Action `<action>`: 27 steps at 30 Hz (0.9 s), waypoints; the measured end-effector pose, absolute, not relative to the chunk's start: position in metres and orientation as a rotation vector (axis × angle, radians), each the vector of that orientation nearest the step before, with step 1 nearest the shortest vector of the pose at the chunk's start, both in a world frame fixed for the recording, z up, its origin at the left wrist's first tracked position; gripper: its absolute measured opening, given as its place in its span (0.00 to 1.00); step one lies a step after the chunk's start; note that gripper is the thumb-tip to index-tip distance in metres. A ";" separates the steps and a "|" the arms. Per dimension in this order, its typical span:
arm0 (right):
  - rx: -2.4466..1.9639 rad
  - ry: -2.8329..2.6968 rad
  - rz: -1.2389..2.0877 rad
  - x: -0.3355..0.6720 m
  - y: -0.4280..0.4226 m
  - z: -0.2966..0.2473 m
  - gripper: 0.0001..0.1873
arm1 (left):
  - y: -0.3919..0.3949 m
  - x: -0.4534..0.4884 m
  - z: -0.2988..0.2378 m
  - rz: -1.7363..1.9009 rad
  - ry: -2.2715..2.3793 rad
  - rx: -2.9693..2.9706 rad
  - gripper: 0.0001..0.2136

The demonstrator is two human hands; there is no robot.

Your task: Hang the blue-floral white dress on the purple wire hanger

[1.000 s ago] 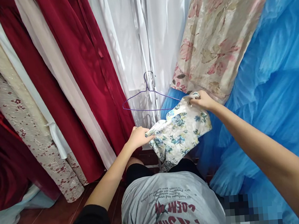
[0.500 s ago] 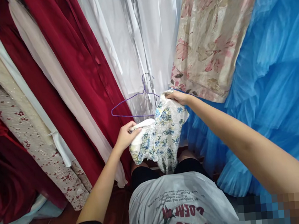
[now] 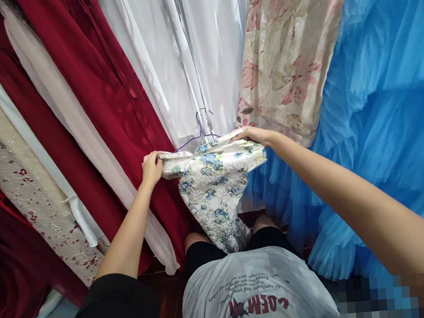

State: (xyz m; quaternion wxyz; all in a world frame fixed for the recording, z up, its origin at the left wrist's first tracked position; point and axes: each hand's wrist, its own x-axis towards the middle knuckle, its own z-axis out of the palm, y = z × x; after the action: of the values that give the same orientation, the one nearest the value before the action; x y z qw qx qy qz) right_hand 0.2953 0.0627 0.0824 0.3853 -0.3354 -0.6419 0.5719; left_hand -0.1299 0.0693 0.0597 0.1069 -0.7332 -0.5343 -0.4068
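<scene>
A small white garment with blue flowers (image 3: pixel 215 188) hangs spread between my hands over a thin purple wire hanger (image 3: pixel 194 138). My left hand (image 3: pixel 151 166) grips the garment's left shoulder with closed fingers. My right hand (image 3: pixel 254 134) pinches its right shoulder. Most of the hanger is hidden under the cloth; only its hook and part of one arm show. The hook hangs by a pale vertical strip among white curtains (image 3: pixel 204 56).
Hanging cloths crowd round: dark red fabric (image 3: pixel 96 89) and cream cloth on the left, a beige floral dress (image 3: pixel 288 55) and blue tulle (image 3: pixel 377 116) on the right. A red tiled floor (image 3: pixel 168 304) lies below, by my knees.
Both hands lifted the flowered garment and spread it sideways over the wire hanger. My left hand moved up and left; the hanger's bar went out of sight under the cloth.
</scene>
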 end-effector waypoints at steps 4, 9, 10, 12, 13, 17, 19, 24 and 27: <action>-0.843 -1.699 1.450 0.307 0.049 0.072 0.20 | 0.078 -0.094 0.074 -1.396 -1.388 -2.416 0.12; -1.238 -1.645 1.119 0.330 0.035 0.039 0.16 | 0.064 -0.074 0.062 -1.558 -1.348 -2.294 0.16; -1.237 -1.623 1.145 0.335 0.033 0.036 0.18 | 0.063 -0.073 0.059 -1.562 -1.404 -2.215 0.16; -1.144 -1.571 1.176 0.342 0.031 0.035 0.20 | 0.062 -0.075 0.052 -1.576 -1.485 -2.101 0.17; -1.078 -1.543 1.162 0.343 0.030 0.039 0.19 | 0.063 -0.077 0.049 -1.601 -1.519 -2.065 0.17; -0.911 -1.401 0.982 0.332 0.031 0.070 0.16 | 0.068 -0.078 0.045 -1.727 -1.653 -2.107 0.17; -0.844 -1.315 0.896 0.315 0.033 0.088 0.16 | 0.069 -0.075 0.047 -1.707 -1.645 -2.210 0.15; -0.630 -1.415 0.949 0.251 0.007 0.112 0.20 | 0.075 -0.060 0.049 -1.755 -1.496 -2.362 0.11; -0.472 -1.859 1.009 0.222 -0.030 0.113 0.21 | 0.077 -0.050 0.046 -1.939 -1.472 -2.285 0.13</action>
State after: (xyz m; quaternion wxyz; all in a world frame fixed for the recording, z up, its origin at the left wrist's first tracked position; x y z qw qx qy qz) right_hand 0.2220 -0.0301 0.1131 0.4681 -0.1925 -0.7580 0.4113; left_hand -0.0498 0.0772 0.0455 -0.0982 -0.6810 -0.4388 -0.5779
